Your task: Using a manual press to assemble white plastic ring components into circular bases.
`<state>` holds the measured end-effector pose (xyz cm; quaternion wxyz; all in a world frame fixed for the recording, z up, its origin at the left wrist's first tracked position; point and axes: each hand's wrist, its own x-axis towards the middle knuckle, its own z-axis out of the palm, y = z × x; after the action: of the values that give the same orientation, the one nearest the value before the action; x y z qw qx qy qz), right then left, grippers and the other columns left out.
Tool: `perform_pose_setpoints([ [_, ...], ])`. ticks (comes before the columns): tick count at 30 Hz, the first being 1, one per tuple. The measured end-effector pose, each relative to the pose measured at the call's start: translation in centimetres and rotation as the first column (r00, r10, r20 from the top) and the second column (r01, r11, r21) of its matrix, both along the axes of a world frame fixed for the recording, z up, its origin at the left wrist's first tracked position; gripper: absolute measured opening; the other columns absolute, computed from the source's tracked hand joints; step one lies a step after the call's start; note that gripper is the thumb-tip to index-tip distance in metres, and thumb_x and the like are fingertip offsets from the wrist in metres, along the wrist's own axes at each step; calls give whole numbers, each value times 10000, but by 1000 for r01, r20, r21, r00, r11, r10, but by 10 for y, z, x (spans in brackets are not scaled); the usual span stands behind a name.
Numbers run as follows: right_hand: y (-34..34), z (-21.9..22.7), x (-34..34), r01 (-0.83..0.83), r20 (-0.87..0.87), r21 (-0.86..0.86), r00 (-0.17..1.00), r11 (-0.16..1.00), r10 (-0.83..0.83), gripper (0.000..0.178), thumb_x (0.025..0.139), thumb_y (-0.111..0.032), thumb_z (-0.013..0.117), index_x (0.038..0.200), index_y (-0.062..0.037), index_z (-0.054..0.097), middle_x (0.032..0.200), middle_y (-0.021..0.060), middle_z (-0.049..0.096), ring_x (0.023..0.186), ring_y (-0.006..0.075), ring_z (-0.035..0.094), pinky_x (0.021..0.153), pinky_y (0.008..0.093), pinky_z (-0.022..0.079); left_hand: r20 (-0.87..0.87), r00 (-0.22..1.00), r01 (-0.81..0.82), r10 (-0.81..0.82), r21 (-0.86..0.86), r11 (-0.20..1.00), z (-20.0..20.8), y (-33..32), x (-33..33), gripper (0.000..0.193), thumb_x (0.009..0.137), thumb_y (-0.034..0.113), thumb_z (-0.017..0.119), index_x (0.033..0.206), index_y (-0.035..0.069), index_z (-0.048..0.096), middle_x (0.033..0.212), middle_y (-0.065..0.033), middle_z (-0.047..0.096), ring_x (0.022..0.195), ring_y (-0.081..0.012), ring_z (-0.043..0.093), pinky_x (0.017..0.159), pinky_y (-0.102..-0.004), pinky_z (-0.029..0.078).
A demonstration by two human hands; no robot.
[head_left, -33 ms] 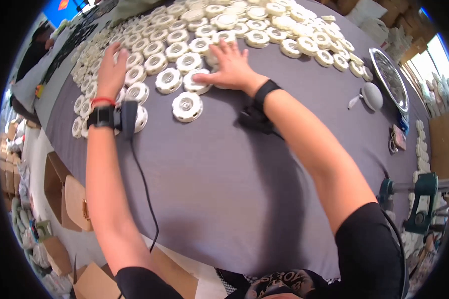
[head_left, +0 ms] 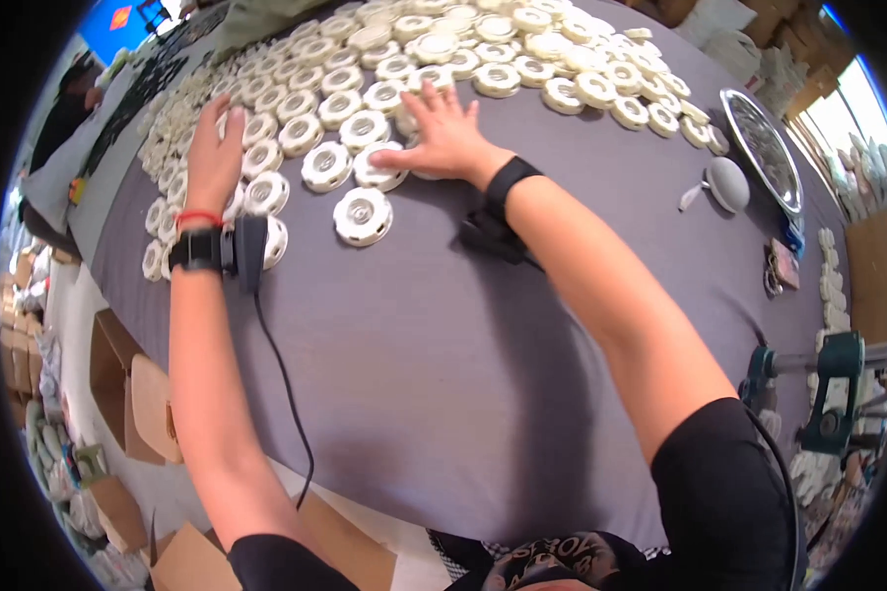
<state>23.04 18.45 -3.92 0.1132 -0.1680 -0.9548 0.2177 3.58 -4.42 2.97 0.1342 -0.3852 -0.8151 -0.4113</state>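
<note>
White round plastic parts [head_left: 363, 214], each a ring with notches and a raised hub, are spread over the grey cloth-covered table [head_left: 404, 355]. Among those at the left rests my left hand [head_left: 213, 158], palm down with thumb and fingers apart. My right hand [head_left: 443, 133] lies spread over the middle of the spread, its thumb on one white part [head_left: 379, 165] and its fingertips reaching farther parts. Neither hand grips anything. Each wrist wears a black band with a dark block; the left one also has a red cord [head_left: 199, 217].
Toward the right stand a metal tray [head_left: 762, 148], a grey round object with a white handle [head_left: 726, 185] and a dark green clamp-like tool [head_left: 833, 394]. Open cardboard boxes [head_left: 118, 389] sit on the floor at the left. Another person [head_left: 69, 108] is at the far left.
The whole view has shifted slightly. Both hands stay spread over the same white parts, with no part visibly picked up or let go.
</note>
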Motion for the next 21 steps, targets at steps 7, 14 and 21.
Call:
perform_pose_setpoints([
  [7,11,80,100,31,-566,-351,789,936,-238,806,959,-545,440,1381,135,338,1427,349,344,1363,431,316,1130,425,262,61,976,210,-207,-45,977,35,0,191,447,998,282,493,1344,0,475,1351,-164,521,1275,-265,471,1074,-355,327],
  [14,-137,214,321,-338,-752,-72,636,939,171,687,913,-379,607,1343,108,382,1295,303,483,1203,411,490,1005,444,414,402,519,707,-754,294,644,2,-11,397,505,981,218,528,1407,-14,389,1417,-186,455,1335,-328,402,1097,-384,300],
  [21,-152,310,678,488,-630,352,755,799,-183,566,965,-217,497,1432,23,288,1327,241,518,1099,293,609,923,393,478,89,377,905,-922,-245,347,33,11,554,463,811,121,692,1237,6,552,1400,-209,451,1306,-390,413,1096,-508,302],
])
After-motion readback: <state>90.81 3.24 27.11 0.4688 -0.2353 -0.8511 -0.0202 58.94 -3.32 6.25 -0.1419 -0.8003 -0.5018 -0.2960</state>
